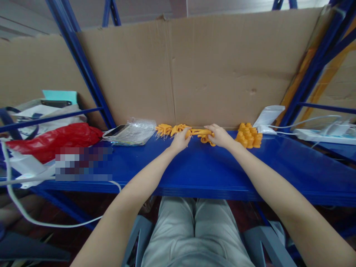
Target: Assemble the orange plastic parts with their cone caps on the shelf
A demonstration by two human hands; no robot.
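Observation:
Both my arms reach across a blue metal shelf to its back edge. My left hand and my right hand are closed on the two ends of an orange plastic assembly that lies along the shelf. Loose orange plastic parts lie just left of my left hand. A cluster of small orange pieces stands just right of my right hand. The fingertips are partly hidden behind the orange piece.
A cardboard sheet stands behind the shelf. To the left lie a clear plastic bag, a phone and a red bag. At the right are a white pouch, a power strip and white cables. Blue rack posts rise on both sides.

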